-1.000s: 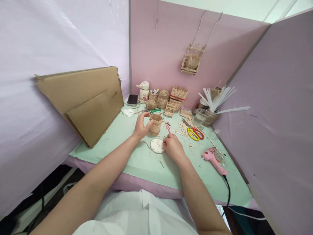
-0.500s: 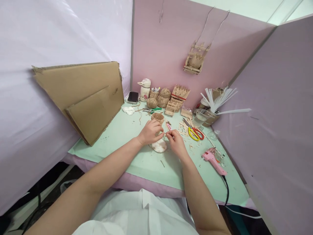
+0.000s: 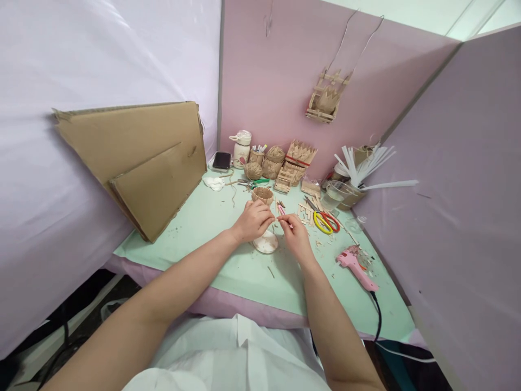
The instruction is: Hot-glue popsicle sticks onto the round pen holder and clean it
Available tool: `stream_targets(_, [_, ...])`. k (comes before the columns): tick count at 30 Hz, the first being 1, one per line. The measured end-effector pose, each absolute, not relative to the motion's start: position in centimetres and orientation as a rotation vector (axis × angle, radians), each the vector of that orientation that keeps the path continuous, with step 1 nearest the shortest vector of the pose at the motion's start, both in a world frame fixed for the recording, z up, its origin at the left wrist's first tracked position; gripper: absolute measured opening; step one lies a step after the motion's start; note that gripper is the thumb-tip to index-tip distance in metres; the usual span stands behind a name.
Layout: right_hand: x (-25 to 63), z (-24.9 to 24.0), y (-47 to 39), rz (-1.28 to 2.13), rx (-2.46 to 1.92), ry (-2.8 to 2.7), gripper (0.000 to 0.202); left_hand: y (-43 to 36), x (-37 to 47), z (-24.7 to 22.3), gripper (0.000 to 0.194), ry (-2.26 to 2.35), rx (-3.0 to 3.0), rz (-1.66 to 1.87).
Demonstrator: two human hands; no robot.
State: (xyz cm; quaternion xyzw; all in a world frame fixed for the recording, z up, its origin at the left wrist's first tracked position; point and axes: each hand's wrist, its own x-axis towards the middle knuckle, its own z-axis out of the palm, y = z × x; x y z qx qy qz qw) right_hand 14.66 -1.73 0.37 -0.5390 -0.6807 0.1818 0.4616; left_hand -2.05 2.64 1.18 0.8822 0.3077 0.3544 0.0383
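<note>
My left hand [image 3: 253, 220] and my right hand [image 3: 292, 226] meet fingertip to fingertip over the table's middle. Both are closed in a pinch; what lies between the fingers is too small to name. Just below them a round white dish [image 3: 265, 243] with brownish marks rests on the green tabletop, partly covered by my left hand. Directly behind my left hand stands a small brown cup-shaped basket [image 3: 262, 195], its lower part hidden. A pink pen-like tool [image 3: 281, 209] lies behind my right hand.
Scissors [image 3: 324, 220] lie among cut wooden sticks on the right, with a pink glue gun [image 3: 357, 269] nearer me. Cardboard sheets [image 3: 163, 163] lean at left. Twine balls [image 3: 253, 171], a white bottle [image 3: 241, 149] and a plastic cup [image 3: 334, 194] stand at the back.
My left hand has shifted slightly right, and its fingers have drawn closer together. The right hand's fingers have moved a little, still pinched. Other things stay in place.
</note>
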Motion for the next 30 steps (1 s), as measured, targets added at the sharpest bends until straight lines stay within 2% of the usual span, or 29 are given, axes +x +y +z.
stream_targets(8, [14.51, 0.71, -2.05, 0.485, -1.206, -1.659, 0.013, 2.58, -1.75, 0.99, 0.031, 0.95, 2.663, 1.074])
stream_targets(19, [14.51, 1.05, -2.15, 0.652, -1.155, -1.61, 0.016, 2.23, -1.38, 0.83, 0.027, 0.905, 2.436, 1.185])
stream_targets(24, [14.69, 1.08, -2.04, 0.668, -1.139, -1.553, 0.017, 2.55, -1.32, 0.86, 0.034, 0.84, 2.382, 1.005])
stream_targets(30, [15.34, 0.82, -1.65, 0.638, -1.204, -1.399, 0.017, 1.92, -1.8, 0.42, 0.017, 0.893, 2.629, 0.602])
